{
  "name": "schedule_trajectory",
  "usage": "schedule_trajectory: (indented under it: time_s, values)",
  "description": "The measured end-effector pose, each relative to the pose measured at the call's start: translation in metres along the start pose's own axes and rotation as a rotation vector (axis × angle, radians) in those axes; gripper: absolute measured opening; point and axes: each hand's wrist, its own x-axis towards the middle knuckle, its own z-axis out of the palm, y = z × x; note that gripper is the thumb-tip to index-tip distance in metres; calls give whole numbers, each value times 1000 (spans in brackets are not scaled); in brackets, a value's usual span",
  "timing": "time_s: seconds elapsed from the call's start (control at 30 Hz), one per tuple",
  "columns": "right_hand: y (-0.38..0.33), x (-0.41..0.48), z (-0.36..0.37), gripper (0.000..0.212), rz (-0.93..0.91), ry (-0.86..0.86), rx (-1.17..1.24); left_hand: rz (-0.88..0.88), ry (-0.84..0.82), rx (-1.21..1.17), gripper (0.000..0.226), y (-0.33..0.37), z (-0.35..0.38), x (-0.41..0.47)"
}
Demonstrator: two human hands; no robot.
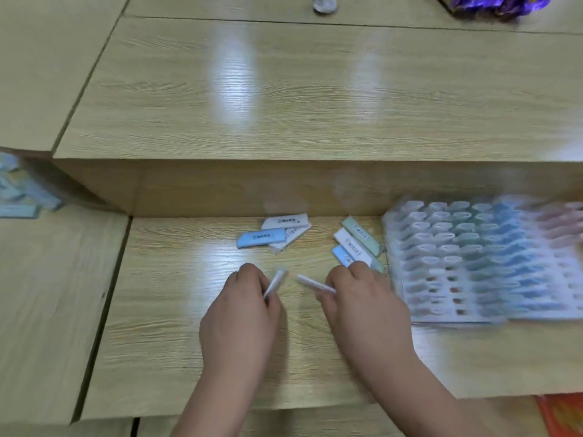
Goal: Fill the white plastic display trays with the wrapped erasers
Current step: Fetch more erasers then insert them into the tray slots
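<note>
One white eraser is pinched in the left hand and a second eraser in the right hand, while the display tray at the right, blurred, is judged mostly filled, with loose erasers left just beyond the hands.

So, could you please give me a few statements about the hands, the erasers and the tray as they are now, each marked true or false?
1. The left hand pinches a white eraser. True.
2. The right hand is empty. False: the right hand holds a second white eraser.
3. The display tray lies to the left of both hands. False: the display tray lies to their right.
4. Loose erasers lie on the desk beyond the hands. True.
</note>
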Motion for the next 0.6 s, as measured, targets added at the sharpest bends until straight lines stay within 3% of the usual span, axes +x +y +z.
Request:
schedule_trajectory:
  time_s: [0.17,0.27,0.33,0.47,0.6]
  values:
    - [24,-18,-22,22,14,3,196,56,22,-105,24,11,-14,-3]
    - [57,-34,-46,14,6,93,392,109,49,-286,6,31,-19,-11]
    - [82,-44,-62,4,-12,161,486,163,38,-389,10,50,-17,-18]
    - [135,-54,-90,19,-26,279,476,324,-6,-554,7,92,-11,-32]
    - [174,-46,-100,18,26,276,466,426,-63,-607,11,127,4,-44]
